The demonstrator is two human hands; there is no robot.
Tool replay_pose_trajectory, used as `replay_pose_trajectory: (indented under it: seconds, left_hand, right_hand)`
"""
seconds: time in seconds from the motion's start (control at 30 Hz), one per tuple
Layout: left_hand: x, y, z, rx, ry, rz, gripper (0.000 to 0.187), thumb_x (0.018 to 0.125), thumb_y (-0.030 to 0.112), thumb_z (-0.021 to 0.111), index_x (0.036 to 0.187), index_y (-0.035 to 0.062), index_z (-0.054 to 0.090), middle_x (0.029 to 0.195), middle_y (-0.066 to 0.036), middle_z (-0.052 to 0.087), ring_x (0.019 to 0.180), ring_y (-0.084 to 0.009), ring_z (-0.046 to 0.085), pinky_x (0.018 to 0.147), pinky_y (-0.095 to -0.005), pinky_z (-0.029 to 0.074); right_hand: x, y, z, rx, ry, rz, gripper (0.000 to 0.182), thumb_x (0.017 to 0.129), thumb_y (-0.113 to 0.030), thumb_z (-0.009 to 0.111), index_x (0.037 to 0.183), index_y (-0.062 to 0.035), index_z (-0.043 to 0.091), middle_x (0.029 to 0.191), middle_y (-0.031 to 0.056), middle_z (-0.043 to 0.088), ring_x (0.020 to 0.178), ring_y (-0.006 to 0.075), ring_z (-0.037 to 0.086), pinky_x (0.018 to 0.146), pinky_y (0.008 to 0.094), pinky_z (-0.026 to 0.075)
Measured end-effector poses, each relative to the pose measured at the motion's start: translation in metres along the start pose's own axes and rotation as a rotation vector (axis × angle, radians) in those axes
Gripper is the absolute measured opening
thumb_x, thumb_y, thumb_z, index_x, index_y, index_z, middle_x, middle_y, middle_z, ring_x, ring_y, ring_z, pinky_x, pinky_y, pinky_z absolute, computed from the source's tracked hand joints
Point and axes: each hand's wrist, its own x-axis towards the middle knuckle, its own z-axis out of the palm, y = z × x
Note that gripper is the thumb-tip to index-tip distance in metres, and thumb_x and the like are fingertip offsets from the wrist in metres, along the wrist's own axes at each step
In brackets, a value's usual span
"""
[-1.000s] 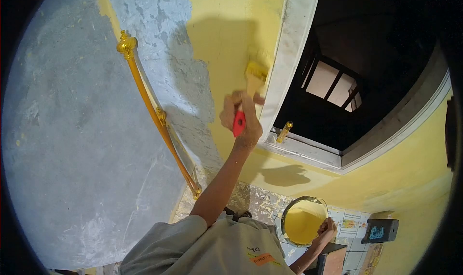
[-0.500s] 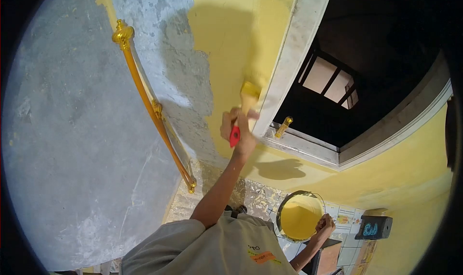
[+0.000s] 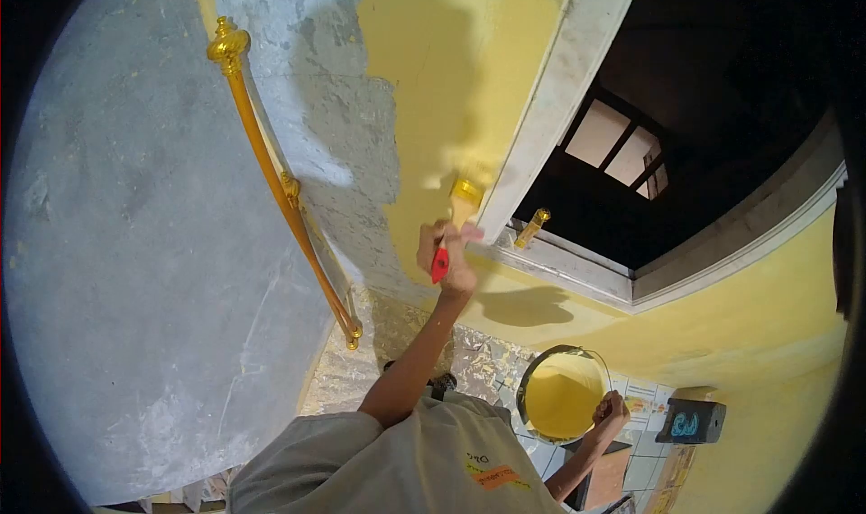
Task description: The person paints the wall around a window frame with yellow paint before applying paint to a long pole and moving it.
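My left hand [image 3: 451,260] is closed around a paintbrush [image 3: 464,209] with a red handle end and yellow-coated bristles. The bristles are at the yellow-painted wall [image 3: 424,126], close to the pale window frame [image 3: 532,140]. Lower right, my right hand [image 3: 611,412] is closed at the rim and wire handle of a dark paint bucket [image 3: 524,390]. Yellow paint [image 3: 561,404] fills much of the bucket. The exact grip of my right fingers is partly hidden.
An orange-brown rail with gold fittings [image 3: 262,158] runs along the grey wall [image 3: 153,243] at left. Bare grey-blue patches border the yellow paint. A small gold fitting [image 3: 534,228] stands on the window sill. A dark box [image 3: 693,421] sits near the tiled, paint-flecked floor [image 3: 645,469].
My left hand and the brush have moved slightly down along the wall beside the window frame. My right hand stays at the bucket, and the view has shifted a little.
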Motion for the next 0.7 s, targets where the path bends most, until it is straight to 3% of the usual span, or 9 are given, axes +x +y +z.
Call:
replay_pose_trajectory:
  seconds: [0.03,0.1,0.23,0.33,0.4,0.53,0.6,0.7]
  left_hand:
    - [-0.010,-0.011,-0.015,0.003,-0.007,-0.005,0.018,0.090,0.013,0.050,0.083,-0.0026,0.042,0.072,-0.015,0.058,0.059,-0.0194,0.059,0.057,-0.0293,0.051]
    - [-0.024,-0.022,-0.042,0.012,0.035,-0.333,0.017,0.089,0.012,0.050,0.089,-0.0023,0.043,0.072,-0.014,0.057,0.057,-0.0184,0.059,0.055,-0.0281,0.051]
    - [-0.025,0.004,-0.045,0.008,-0.021,-0.197,0.016,0.089,0.011,0.052,0.094,-0.0017,0.044,0.073,-0.013,0.057,0.056,-0.0175,0.058,0.053,-0.0272,0.050]
    - [-0.015,0.028,-0.046,-0.086,-0.105,-0.326,0.016,0.088,0.010,0.053,0.097,-0.0012,0.047,0.077,-0.012,0.059,0.058,-0.0173,0.059,0.052,-0.0267,0.050]
    - [-0.014,0.038,-0.064,-0.079,-0.209,-0.603,0.020,0.088,0.015,0.055,0.099,0.0009,0.047,0.083,-0.013,0.060,0.063,-0.0196,0.061,0.053,-0.0280,0.050]
    - [-0.022,0.056,-0.093,-0.007,-0.250,-0.705,0.019,0.089,0.015,0.053,0.101,-0.0003,0.052,0.087,-0.013,0.060,0.066,-0.0187,0.062,0.054,-0.0260,0.050]
    - [-0.027,0.059,-0.108,-0.134,-0.226,-0.751,0.023,0.090,0.020,0.051,0.103,0.0011,0.052,0.088,-0.015,0.061,0.072,-0.0227,0.062,0.054,-0.0289,0.050]
    - [-0.027,0.055,-0.125,-0.115,-0.262,-0.726,0.028,0.091,0.022,0.049,0.108,0.0005,0.051,0.095,-0.016,0.061,0.077,-0.0234,0.063,0.057,-0.0298,0.052]
  right_hand:
    - [0.002,0.004,-0.002,0.027,0.005,-0.008,0.026,0.082,-0.016,0.054,0.058,-0.0086,0.045,0.051,-0.0038,0.034,0.042,0.0037,0.025,0.039,0.0211,0.015]
    - [0.002,0.007,-0.008,0.050,0.008,-0.014,0.026,0.082,-0.017,0.055,0.059,-0.0090,0.045,0.051,-0.0039,0.034,0.042,0.0036,0.025,0.039,0.0210,0.015]
    - [0.002,0.008,-0.005,0.042,0.025,0.002,0.027,0.082,-0.018,0.055,0.059,-0.0101,0.044,0.051,-0.0042,0.034,0.041,0.0036,0.024,0.039,0.0208,0.015]
    - [0.006,0.009,-0.006,0.037,0.032,-0.004,0.027,0.082,-0.018,0.054,0.059,-0.0106,0.044,0.051,-0.0044,0.033,0.041,0.0038,0.024,0.039,0.0211,0.015]
    - [0.005,0.012,-0.009,0.036,0.024,0.000,0.027,0.082,-0.018,0.054,0.058,-0.0108,0.043,0.051,-0.0045,0.033,0.041,0.0039,0.024,0.039,0.0214,0.015]
    - [0.003,0.015,-0.013,0.054,0.040,0.002,0.028,0.082,-0.018,0.054,0.057,-0.0113,0.043,0.051,-0.0052,0.033,0.041,0.0042,0.023,0.039,0.0220,0.014]
    - [0.001,0.016,-0.013,0.055,0.044,0.009,0.028,0.082,-0.018,0.053,0.057,-0.0113,0.042,0.051,-0.0054,0.032,0.042,0.0043,0.023,0.039,0.0222,0.014]
    - [0.002,0.017,-0.011,0.044,0.037,0.027,0.027,0.081,-0.017,0.053,0.057,-0.0116,0.042,0.051,-0.0055,0.032,0.042,0.0040,0.022,0.039,0.0220,0.014]
